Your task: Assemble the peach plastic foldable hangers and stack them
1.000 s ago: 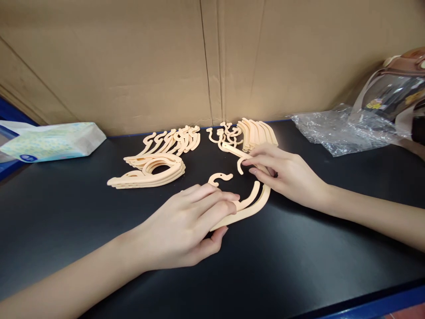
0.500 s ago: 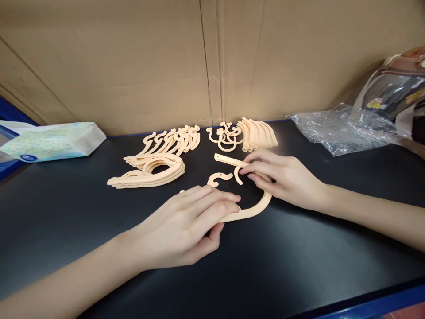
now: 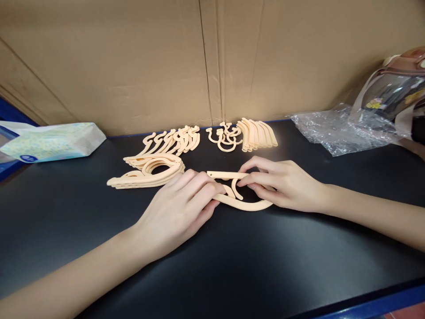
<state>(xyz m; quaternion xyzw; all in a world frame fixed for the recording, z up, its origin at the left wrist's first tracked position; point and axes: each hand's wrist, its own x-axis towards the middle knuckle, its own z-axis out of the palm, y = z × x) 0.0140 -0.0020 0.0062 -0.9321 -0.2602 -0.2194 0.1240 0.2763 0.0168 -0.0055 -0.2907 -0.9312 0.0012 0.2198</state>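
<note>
My left hand [image 3: 181, 208] is closed on the left part of a curved, cream plastic folding hanger [image 3: 250, 205], its fingertips by a short hook-shaped piece [image 3: 229, 191]. At the hanger's right bend, my right hand [image 3: 280, 184] is closed too, thumb and fingers around it. A straight arm of the hanger [image 3: 226, 174], with a small hole at its tip, runs left from under the right fingers. Beside those fingertips stands a small curved piece [image 3: 236, 189]; whether it is joined to the arm I cannot tell. My fingers hide the hanger's ends.
Left of the hands lies a stack of folded hangers [image 3: 149, 179]. Behind are rows of hooked arms [image 3: 172, 139], loose hooks [image 3: 226, 146] and curved arms [image 3: 257, 135]. A tissue pack [image 3: 56, 141] lies left; a plastic bag [image 3: 341, 128] and a bottle [image 3: 392, 93] are right.
The left hand has moved up and slightly right with the hanger's lower arm. Both arms now lie closer together, and the hook piece sits between them, partly covered by the left fingers.
</note>
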